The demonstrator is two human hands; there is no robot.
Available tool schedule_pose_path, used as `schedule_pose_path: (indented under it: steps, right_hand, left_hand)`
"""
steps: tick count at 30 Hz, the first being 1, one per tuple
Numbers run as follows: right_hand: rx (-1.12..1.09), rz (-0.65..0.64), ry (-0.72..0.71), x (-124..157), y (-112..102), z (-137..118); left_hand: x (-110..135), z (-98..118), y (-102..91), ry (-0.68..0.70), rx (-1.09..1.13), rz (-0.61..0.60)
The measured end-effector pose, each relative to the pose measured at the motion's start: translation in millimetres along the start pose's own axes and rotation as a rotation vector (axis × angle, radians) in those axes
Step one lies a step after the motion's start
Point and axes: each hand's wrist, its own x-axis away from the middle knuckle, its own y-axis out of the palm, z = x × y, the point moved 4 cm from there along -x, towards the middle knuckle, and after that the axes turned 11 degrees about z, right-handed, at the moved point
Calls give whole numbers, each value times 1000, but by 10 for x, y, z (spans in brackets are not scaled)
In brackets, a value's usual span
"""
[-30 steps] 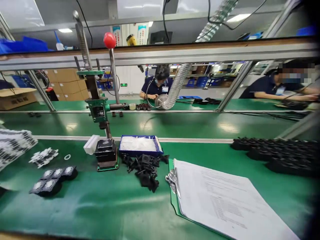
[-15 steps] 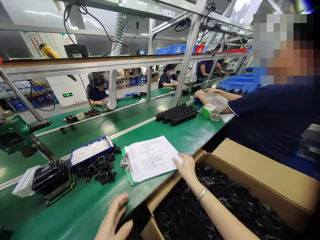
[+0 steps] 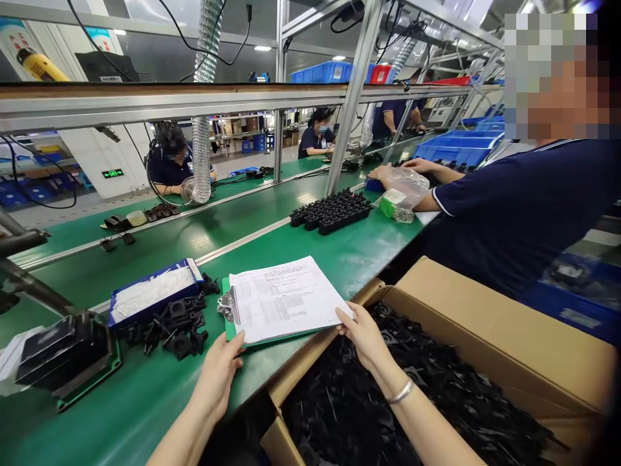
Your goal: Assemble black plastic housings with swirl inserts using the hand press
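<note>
A green clipboard (image 3: 227,327) with printed white sheets (image 3: 286,301) under its metal clip (image 3: 226,305) is at the near edge of the green bench. My left hand (image 3: 220,372) grips its near left corner, thumb on top and fingers beneath. At the right corner, my right hand (image 3: 361,333) pinches the clipboard and sheets between thumb and fingers. Left of the clipboard lie loose black plastic parts (image 3: 177,323) beside a blue tray (image 3: 116,317) of small white pieces. Below my right hand is an open cardboard box (image 3: 504,330) full of black parts (image 3: 412,388).
Black parts stand in rows (image 3: 330,210) farther along the green bench (image 3: 262,236). A co-worker (image 3: 524,200) on the right handles a clear plastic bag (image 3: 405,188). A black fixture (image 3: 68,356) stands at left. Metal posts (image 3: 354,97) and a shelf rail cross above; other people sit beyond.
My left hand has come up to the clipboard and taken hold of its near left corner. My right hand still holds the right corner. The view has shifted slightly.
</note>
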Motion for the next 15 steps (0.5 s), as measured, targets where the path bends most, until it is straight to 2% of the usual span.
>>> schedule_pose_path:
  steps: [2,4,8,11,15]
  right_hand:
    - [-52,-20,36,86,-51,-37]
    - [-82,-33,63,163,-111,-59]
    - [-150,-74,141,271,-184,-19]
    - [-228,-104,211,319,-197,56]
    - [-295,-99,218,347,-223,100]
  left_hand:
    - [-48,-36,87,-1,-3,-58]
    - [-107,-85,130,-6,5,-67]
    - [-199,-161,107,0,71,-75]
    - [-197,-182,70,23,121,-130]
    - [-143,-181,59,83,137,-192]
